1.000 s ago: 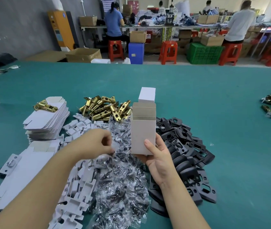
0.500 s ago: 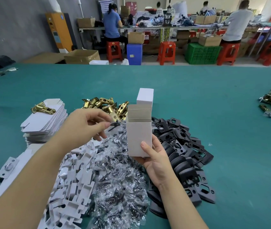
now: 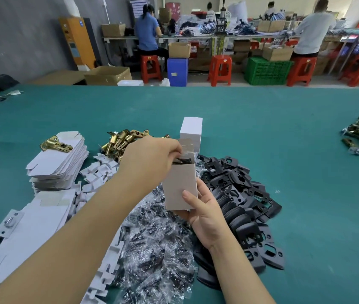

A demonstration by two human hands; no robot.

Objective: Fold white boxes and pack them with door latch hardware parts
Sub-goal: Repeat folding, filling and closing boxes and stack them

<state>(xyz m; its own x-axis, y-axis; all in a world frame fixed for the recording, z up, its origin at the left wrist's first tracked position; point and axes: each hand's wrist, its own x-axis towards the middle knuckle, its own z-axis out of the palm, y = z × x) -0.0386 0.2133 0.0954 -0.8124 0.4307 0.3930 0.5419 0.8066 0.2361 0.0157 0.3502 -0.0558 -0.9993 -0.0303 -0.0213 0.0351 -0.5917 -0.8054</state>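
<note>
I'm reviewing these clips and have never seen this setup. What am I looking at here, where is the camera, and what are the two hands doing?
No machine here: a person wears a camera on the head, looking down at both hands over a green table. The right hand holds an open white box upright. The left hand pushes a small bag of dark screws into its top. Around lie flat boxes, brass latches, bagged screws, black plates and a closed box.
</note>
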